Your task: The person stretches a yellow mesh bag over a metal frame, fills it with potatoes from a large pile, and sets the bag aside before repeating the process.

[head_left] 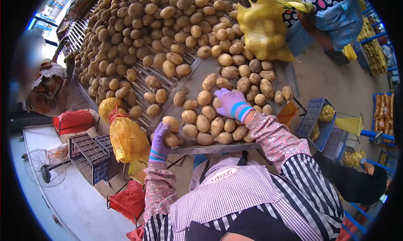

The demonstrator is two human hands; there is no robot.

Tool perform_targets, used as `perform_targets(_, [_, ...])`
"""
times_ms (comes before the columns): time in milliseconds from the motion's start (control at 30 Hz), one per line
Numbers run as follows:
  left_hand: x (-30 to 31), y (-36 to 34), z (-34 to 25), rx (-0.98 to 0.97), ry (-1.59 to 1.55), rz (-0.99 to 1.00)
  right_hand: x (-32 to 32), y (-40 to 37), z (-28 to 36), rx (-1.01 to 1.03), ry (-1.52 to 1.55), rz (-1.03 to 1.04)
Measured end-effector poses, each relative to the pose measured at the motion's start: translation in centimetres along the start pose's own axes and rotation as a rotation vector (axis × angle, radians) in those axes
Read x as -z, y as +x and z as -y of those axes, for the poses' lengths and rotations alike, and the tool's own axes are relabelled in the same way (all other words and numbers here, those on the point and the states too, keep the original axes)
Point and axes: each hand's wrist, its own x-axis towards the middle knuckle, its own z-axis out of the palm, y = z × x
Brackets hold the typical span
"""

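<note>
My left hand (160, 141), in a purple glove, is closed around potatoes (171, 123) at the near left edge of the metal table (189, 150). Two potatoes show against its fingers. My right hand (232, 103), gloved in purple with a blue-striped cuff, reaches over the potatoes in the middle of the table. Its thumb and fingers curve round a potato (217, 102) that is partly hidden. More loose potatoes (203, 123) lie between my hands and beyond the right one.
A large potato heap (138, 26) covers the slatted rack behind. A filled yellow net bag (128, 136) hangs at the left edge. Across the table, another person handles a yellow net bag (264, 28). Crates (315, 119), a fan (45, 169) and red sacks (127, 201) stand around.
</note>
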Motion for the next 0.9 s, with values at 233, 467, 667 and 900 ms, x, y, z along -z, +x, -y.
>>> perform_targets(233, [-3.0,-2.5,-0.6,-0.079,0.639,-0.03,-1.4,-4.5,-4.9,0.101,1.486,-0.017])
perform_targets(467, [-8.7,0.6,3.2,-0.272,1.287,0.08,-2.9,-7.8,-4.5,0.022,1.927,0.009])
perform_targets(667, [-10.4,1.7,1.7,-0.231,1.587,-0.116,-4.0,-7.3,-5.1,-0.143,2.374,0.071])
perform_targets(900, [-10.6,3.1,2.9,-0.131,1.538,0.165,-0.4,-3.2,-3.2,0.082,1.793,-0.018])
